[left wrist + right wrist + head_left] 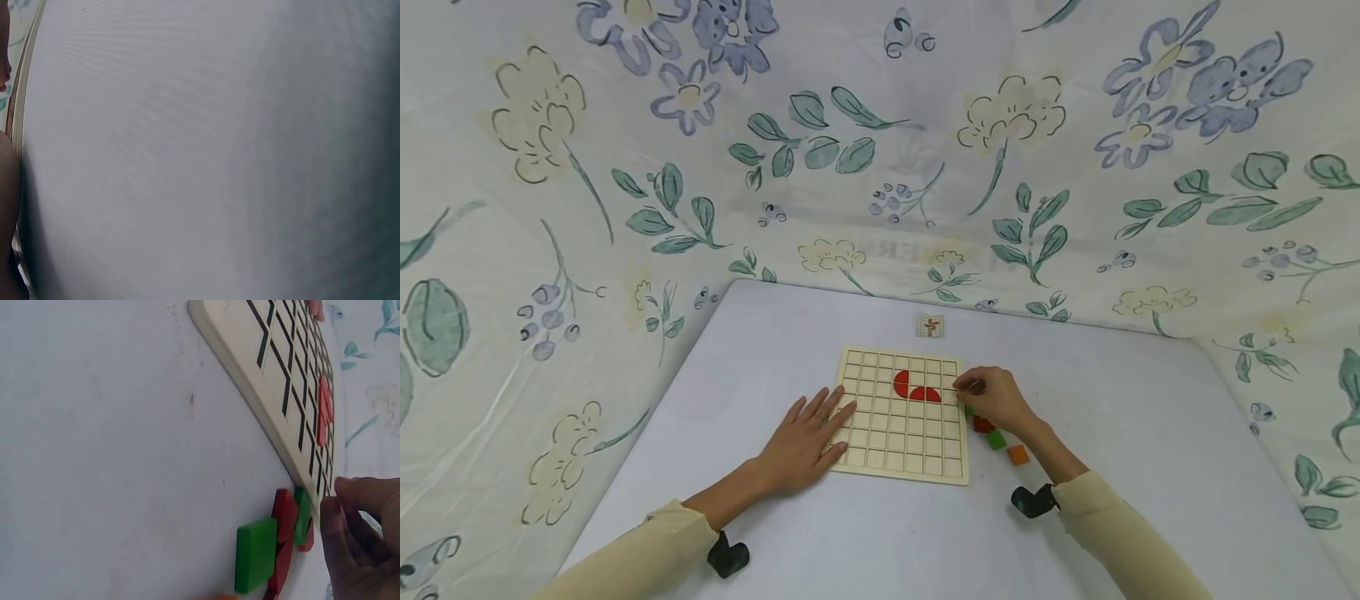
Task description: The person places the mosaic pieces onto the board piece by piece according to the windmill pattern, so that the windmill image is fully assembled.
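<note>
A pale wooden grid board [906, 433] lies on the white table. Red curved pieces [925, 395] sit in several of its upper cells. My left hand [805, 442] rests flat with spread fingers on the board's left edge. At the board's right edge is my right hand [1000, 398], its fingers bent and the thumb and fingertips close together. In the right wrist view these fingertips [340, 486] show no piece between them, though part of the grip is hidden. Just below this hand lie loose red pieces [283, 515] and a green square piece [256, 555].
An orange piece [1018, 454] lies at the near end of the loose pieces. Behind the board is a small card [929, 325] with a red figure on a grid. Flowered cloth [880, 167] rises behind the table [760, 333]. The left wrist view shows mostly table surface.
</note>
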A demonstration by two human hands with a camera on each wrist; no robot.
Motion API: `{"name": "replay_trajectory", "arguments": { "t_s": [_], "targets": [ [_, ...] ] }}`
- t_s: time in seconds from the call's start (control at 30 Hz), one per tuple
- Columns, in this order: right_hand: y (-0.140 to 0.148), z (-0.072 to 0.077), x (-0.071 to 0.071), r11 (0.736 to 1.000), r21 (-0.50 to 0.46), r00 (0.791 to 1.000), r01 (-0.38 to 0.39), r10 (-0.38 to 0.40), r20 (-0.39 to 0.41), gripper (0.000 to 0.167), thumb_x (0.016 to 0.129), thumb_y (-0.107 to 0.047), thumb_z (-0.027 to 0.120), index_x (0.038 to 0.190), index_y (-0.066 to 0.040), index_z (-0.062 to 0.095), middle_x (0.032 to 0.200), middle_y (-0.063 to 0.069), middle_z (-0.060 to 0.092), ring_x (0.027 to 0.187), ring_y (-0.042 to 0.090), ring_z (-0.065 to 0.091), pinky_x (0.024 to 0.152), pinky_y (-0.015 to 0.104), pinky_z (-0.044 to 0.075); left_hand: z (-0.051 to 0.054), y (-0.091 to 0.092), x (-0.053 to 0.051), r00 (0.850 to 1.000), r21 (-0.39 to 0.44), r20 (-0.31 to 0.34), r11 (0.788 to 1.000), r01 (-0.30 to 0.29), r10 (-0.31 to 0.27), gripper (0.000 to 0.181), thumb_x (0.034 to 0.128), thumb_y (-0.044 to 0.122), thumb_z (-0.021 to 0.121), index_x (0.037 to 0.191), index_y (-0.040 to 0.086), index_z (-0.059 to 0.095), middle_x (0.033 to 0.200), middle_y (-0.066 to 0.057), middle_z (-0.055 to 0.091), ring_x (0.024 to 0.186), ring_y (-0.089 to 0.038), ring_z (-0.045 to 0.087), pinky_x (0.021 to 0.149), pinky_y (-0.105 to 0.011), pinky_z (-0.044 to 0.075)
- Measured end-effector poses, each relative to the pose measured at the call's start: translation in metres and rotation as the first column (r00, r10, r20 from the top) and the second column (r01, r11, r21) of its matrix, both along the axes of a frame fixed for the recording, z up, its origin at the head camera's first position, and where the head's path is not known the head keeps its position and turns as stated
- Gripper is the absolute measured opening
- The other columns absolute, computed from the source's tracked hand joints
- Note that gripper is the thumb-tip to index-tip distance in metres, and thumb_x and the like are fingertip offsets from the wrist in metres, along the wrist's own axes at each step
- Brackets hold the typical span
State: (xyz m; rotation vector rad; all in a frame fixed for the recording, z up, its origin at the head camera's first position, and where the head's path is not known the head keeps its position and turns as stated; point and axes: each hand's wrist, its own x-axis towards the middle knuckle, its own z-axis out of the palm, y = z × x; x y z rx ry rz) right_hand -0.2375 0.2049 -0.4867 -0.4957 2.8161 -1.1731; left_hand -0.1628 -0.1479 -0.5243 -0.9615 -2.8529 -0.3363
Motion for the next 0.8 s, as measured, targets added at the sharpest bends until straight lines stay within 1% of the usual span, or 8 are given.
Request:
{"name": "replay_trajectory", "arguments": {
  "t_s": [0.13, 0.27, 0.37, 0.47, 0.6, 0.7, 0.8],
  "targets": [
    [0.011, 0.001, 0.002, 1.000, 0.012, 1.000, 0.014, -0.014, 0.005, 0.011, 0.088, -0.006, 0.074, 0.098, -0.004, 0.073, 0.093, 0.004, 0.069, 0.083, 0.019, 0.066, 0.074, 0.033, 0.055, 0.002, 0.000, 0.000, 1.000, 0.010, 0.000, 1.000, 0.002, -0.002, 0.061, 0.1025, 0.040, 0.047, 0.154, 0.011, 0.034, 0.160, -0.016, 0.022, 0.145, -0.038, 0.020, 0.111, -0.060, 0.020],
    [0.021, 0.002, 0.006, 0.999, 0.031, 1.000, 0.022, -0.022, 0.014, 0.010, 0.087, -0.006, 0.074, 0.097, -0.004, 0.074, 0.089, 0.003, 0.068, 0.079, 0.019, 0.064, 0.067, 0.031, 0.054, 0.001, -0.001, 0.000, 1.000, 0.025, -0.005, 1.000, 0.008, -0.008, 0.061, 0.1018, 0.039, 0.049, 0.154, 0.011, 0.034, 0.159, -0.016, 0.023, 0.145, -0.038, 0.021, 0.110, -0.060, 0.020],
    [0.030, 0.003, 0.010, 0.997, 0.070, 0.999, 0.034, -0.036, 0.030, 0.012, 0.087, -0.008, 0.075, 0.098, -0.005, 0.074, 0.088, 0.003, 0.066, 0.078, 0.019, 0.061, 0.064, 0.030, 0.053, 0.000, 0.000, 0.000, 1.000, 0.022, -0.010, 1.000, 0.005, -0.005, 0.061, 0.1017, 0.038, 0.049, 0.154, 0.010, 0.035, 0.159, -0.017, 0.024, 0.145, -0.038, 0.021, 0.110, -0.060, 0.020],
    [0.039, 0.002, 0.014, 0.992, 0.121, 0.997, 0.040, -0.048, 0.060, 0.019, 0.085, -0.014, 0.078, 0.101, -0.005, 0.073, 0.089, 0.002, 0.064, 0.079, 0.019, 0.057, 0.064, 0.030, 0.051, 0.000, 0.000, 0.000, 1.000, 0.022, -0.002, 1.000, 0.001, -0.001, 0.061, 0.1023, 0.039, 0.048, 0.154, 0.011, 0.034, 0.160, -0.016, 0.022, 0.145, -0.038, 0.020, 0.111, -0.059, 0.020],
    [0.051, 0.000, 0.022, 0.988, 0.152, 0.995, 0.011, -0.027, 0.101, 0.026, 0.083, -0.019, 0.081, 0.104, -0.006, 0.073, 0.094, 0.002, 0.064, 0.081, 0.019, 0.054, 0.067, 0.030, 0.049, -0.001, 0.000, 0.000, 1.000, 0.018, 0.017, 1.000, -0.003, 0.003, 0.061, 0.1028, 0.040, 0.046, 0.155, 0.013, 0.032, 0.161, -0.014, 0.020, 0.146, -0.036, 0.018, 0.112, -0.059, 0.018],
    [0.057, -0.001, 0.027, 0.989, 0.147, 0.995, -0.013, -0.002, 0.098, 0.025, 0.083, -0.019, 0.081, 0.103, -0.006, 0.074, 0.095, 0.002, 0.065, 0.082, 0.019, 0.055, 0.068, 0.029, 0.049, -0.003, -0.001, 0.000, 1.000, 0.015, 0.020, 1.000, -0.007, 0.007, 0.061, 0.1028, 0.041, 0.045, 0.155, 0.013, 0.031, 0.161, -0.014, 0.019, 0.146, -0.036, 0.017, 0.112, -0.058, 0.017],
    [0.061, -0.003, 0.030, 0.987, 0.157, 0.998, -0.023, 0.012, 0.069, 0.022, 0.083, -0.016, 0.081, 0.102, -0.007, 0.075, 0.093, 0.001, 0.064, 0.081, 0.018, 0.054, 0.067, 0.028, 0.049, -0.004, -0.001, -0.001, 1.000, 0.017, 0.020, 1.000, -0.009, 0.008, 0.061, 0.1029, 0.041, 0.045, 0.156, 0.014, 0.031, 0.162, -0.013, 0.018, 0.147, -0.035, 0.016, 0.113, -0.058, 0.016]
  ]
}}
